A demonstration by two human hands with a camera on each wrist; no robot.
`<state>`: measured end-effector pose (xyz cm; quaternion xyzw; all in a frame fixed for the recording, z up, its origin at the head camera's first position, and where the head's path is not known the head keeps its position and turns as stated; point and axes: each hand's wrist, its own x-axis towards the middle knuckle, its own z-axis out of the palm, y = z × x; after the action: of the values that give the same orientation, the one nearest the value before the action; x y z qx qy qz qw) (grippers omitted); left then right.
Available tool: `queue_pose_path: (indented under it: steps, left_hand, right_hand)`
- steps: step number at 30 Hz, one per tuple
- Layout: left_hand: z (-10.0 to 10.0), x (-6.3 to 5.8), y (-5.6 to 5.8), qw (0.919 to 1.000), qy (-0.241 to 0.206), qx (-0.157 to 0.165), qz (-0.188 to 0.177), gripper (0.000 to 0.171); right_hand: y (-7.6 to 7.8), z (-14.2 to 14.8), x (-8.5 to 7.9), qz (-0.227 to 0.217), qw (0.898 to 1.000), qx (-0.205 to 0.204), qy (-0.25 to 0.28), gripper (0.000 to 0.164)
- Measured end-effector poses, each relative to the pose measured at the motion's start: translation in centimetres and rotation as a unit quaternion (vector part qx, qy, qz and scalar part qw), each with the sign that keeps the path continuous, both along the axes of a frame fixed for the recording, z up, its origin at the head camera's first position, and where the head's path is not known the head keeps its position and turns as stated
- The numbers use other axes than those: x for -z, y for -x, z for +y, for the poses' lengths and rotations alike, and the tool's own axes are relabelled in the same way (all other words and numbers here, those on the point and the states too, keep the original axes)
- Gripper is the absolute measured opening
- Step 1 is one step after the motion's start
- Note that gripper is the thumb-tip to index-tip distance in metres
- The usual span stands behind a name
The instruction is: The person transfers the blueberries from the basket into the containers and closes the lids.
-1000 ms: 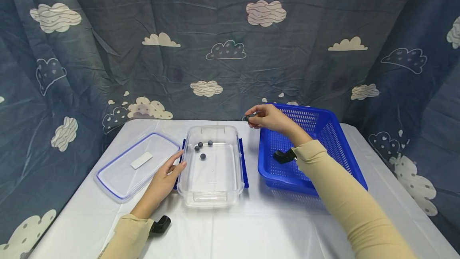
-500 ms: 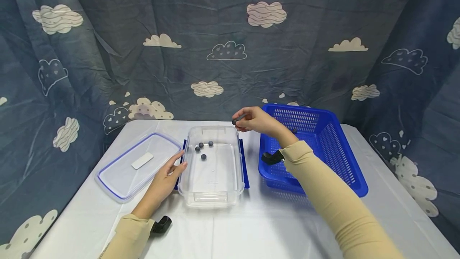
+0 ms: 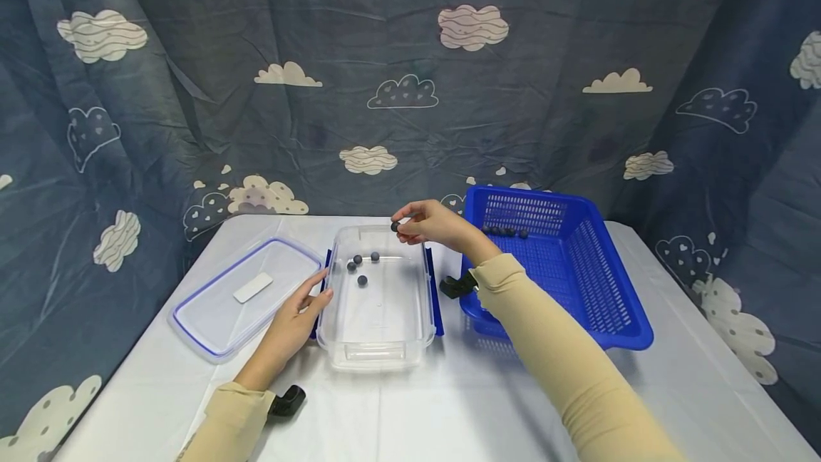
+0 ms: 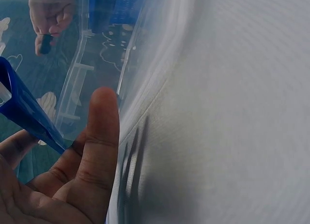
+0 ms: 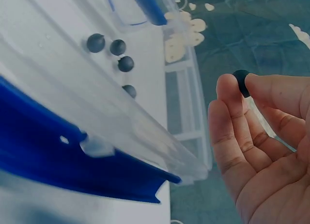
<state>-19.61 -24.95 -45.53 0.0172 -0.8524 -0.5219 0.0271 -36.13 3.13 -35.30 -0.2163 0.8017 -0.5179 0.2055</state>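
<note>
My right hand (image 3: 432,225) pinches a dark blueberry (image 5: 241,82) between thumb and fingertips, above the far right end of a clear plastic container (image 3: 378,319). Inside that container, several blueberries (image 3: 362,281) lie towards the left and far side. Its blue side latches (image 3: 436,298) hang down along both sides. My left hand (image 3: 296,319) rests against the container's left side, its thumb and fingers fairly straight; in the left wrist view the thumb (image 4: 101,137) stands near the wall and other fingers sit by a blue latch (image 4: 29,108).
To the right stands a blue perforated basket (image 3: 577,305), with several more blueberries (image 3: 507,232) along its far left part. The container's clear lid (image 3: 205,312) with a blue seal lies on the white table at left. A cloud-patterned curtain (image 3: 410,34) hangs behind the table.
My right hand has moved left from the basket's far left edge to over the container, carrying the blueberry. Blueberries in the basket have come into sight. The left hand stays put.
</note>
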Motion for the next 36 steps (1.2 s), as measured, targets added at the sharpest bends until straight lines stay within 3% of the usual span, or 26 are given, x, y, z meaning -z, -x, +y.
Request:
queue_pose_path:
  steps: [12, 21, 31, 36]
  left_hand:
    - [-0.1, 0.0, 0.0, 1.0000, 0.000, 0.000, -0.004, 0.059]
    - [0.0, 0.0, 0.0, 1.0000, 0.001, 0.002, -0.003, 0.058]
    - [-0.1, 0.1, 0.1, 0.9999, -0.009, 0.004, 0.003, 0.058]
    - [-0.1, 0.1, 0.1, 1.0000, -0.002, 0.006, 0.006, 0.058]
  right_hand:
    - [-0.1, -2.0, 1.4, -0.003, 1.000, -0.006, -0.027, 0.029]
    - [-1.2, -3.9, 0.6, 0.003, 0.992, -0.020, -0.126, 0.024]
    - [-1.8, -5.6, 1.0, 0.004, 0.982, -0.033, -0.187, 0.025]
    - [-1.6, -5.7, 1.4, 0.007, 0.981, -0.039, -0.191, 0.031]
